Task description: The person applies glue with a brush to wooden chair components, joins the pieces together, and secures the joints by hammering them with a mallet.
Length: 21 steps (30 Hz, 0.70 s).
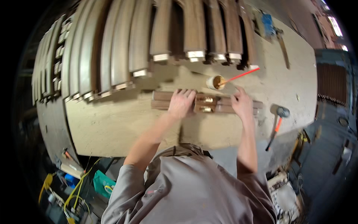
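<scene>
Both your hands press dark wooden pieces on the worktop (112,127).

Your left hand (181,103) lies flat, fingers spread, on the left wooden pieces (161,100); your right hand (241,104), fingers spread, rests on the right pieces (223,105). They sit mid-worktop, nearer its front edge, a glue cup (215,82) just behind, a hammer (276,125) toward the right edge.
</scene>
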Tool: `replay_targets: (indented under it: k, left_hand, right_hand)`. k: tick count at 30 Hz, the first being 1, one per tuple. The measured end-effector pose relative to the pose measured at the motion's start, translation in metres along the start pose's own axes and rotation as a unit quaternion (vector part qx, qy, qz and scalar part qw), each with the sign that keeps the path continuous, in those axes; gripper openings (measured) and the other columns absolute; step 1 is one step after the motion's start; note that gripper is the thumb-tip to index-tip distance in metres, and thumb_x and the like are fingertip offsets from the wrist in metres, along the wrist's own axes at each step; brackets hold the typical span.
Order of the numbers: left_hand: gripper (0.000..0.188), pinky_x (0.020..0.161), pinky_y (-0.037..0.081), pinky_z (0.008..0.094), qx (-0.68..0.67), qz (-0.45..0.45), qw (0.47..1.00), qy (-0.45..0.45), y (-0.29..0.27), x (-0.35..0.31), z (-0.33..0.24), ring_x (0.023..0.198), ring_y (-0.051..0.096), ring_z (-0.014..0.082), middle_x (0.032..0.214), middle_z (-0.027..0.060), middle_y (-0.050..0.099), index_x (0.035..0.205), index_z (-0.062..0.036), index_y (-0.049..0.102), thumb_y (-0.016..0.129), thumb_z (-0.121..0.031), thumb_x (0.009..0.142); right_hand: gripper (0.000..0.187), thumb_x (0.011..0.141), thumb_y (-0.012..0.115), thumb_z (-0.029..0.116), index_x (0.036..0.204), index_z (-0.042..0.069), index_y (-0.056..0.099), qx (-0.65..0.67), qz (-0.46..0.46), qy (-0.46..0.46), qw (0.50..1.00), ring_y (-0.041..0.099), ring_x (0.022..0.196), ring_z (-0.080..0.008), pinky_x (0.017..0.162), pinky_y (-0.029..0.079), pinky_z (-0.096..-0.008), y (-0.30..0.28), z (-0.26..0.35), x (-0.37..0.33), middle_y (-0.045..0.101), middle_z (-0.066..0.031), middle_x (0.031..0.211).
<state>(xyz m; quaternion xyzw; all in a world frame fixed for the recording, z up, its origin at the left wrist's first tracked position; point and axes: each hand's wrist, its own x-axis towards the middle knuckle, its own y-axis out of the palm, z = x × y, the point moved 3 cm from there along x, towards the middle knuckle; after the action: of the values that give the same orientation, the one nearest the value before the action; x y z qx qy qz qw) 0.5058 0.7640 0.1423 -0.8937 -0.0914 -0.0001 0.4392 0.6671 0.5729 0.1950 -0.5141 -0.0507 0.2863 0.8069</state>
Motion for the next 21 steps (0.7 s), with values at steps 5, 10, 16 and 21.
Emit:
replay_targets:
  k: [5,10,16,21]
  left_hand:
    - [0.064,0.085,0.042,0.0410,0.057,-0.024,0.997,-0.044,-0.036,-0.078,0.018,0.094,0.058,0.0289,0.096,0.0113,0.061,0.106,-0.0058,0.054,0.079,-0.036,0.055]
    - [0.066,0.094,0.040,0.0457,0.057,-0.034,0.991,-0.113,-0.069,-0.138,0.035,0.102,0.056,0.0313,0.102,0.0138,0.060,0.110,-0.0039,0.053,0.077,-0.034,0.057]
    - [0.077,0.102,0.037,0.0453,0.126,-0.009,0.984,-0.124,-0.092,-0.174,0.042,0.109,0.055,0.0333,0.111,0.0160,0.058,0.121,-0.0035,0.051,0.078,-0.038,0.057]
    - [0.079,0.101,0.040,0.0440,0.060,0.210,0.960,-0.173,-0.119,-0.174,0.066,0.114,0.053,0.0320,0.117,0.0151,0.058,0.125,-0.0071,0.052,0.079,-0.041,0.059]
  right_hand:
    - [0.071,0.068,0.076,0.015,0.130,0.004,0.045,-0.197,0.101,-0.201,0.954,0.039,0.125,-0.0352,0.107,0.031,-0.0505,0.015,0.021,-0.071,0.041,-0.0164,0.136]
    - [0.081,0.060,0.079,0.015,0.131,0.003,0.043,-0.199,0.082,-0.306,0.927,0.040,0.122,-0.0340,0.106,0.030,-0.0501,0.066,0.052,-0.084,0.044,-0.0163,0.129]
    - [0.085,0.057,0.082,0.016,0.131,0.003,0.042,-0.208,0.114,-0.348,0.907,0.045,0.116,-0.0342,0.101,0.035,-0.0473,0.095,0.082,-0.101,0.049,-0.0173,0.120]
    - [0.089,0.055,0.083,0.016,0.132,0.003,0.040,-0.218,0.128,-0.321,0.913,0.045,0.115,-0.0344,0.100,0.036,-0.0495,0.106,0.084,-0.106,0.048,-0.0169,0.122]
